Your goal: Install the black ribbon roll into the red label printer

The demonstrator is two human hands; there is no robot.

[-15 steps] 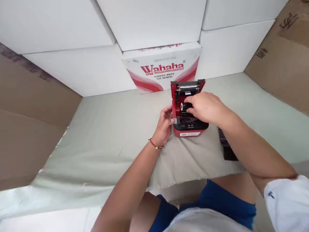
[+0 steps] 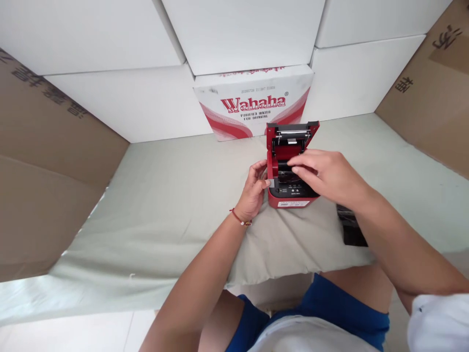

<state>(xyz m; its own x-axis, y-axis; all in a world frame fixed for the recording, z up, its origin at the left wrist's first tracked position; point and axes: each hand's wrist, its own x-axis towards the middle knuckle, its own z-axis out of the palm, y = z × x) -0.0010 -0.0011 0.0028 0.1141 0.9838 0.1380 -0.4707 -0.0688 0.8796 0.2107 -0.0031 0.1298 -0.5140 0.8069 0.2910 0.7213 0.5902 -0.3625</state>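
A small red printer point(image 2: 291, 195) with its lid point(image 2: 293, 133) swung up stands on a pale green cloth. My left hand point(image 2: 253, 189) cups the printer's left side, thumb and fingers pressed against the red wall. My right hand point(image 2: 326, 175) reaches over the open bay from the right, its fingers stretched out and lying across the black roll compartment; whether they hold anything is hidden. A red bead bracelet sits on my left wrist.
A white "Wahaha" water carton point(image 2: 252, 105) stands just behind the printer, among stacked white boxes point(image 2: 110, 98). Brown cardboard walls point(image 2: 47, 161) close in left and right. A black object point(image 2: 352, 227) lies under my right forearm. The cloth-covered surface point(image 2: 164, 220) ends near my knees.
The black roll that my right hand was holding over the bay is no longer visible; the fingers now lie flatter over the compartment. The view has shifted slightly.
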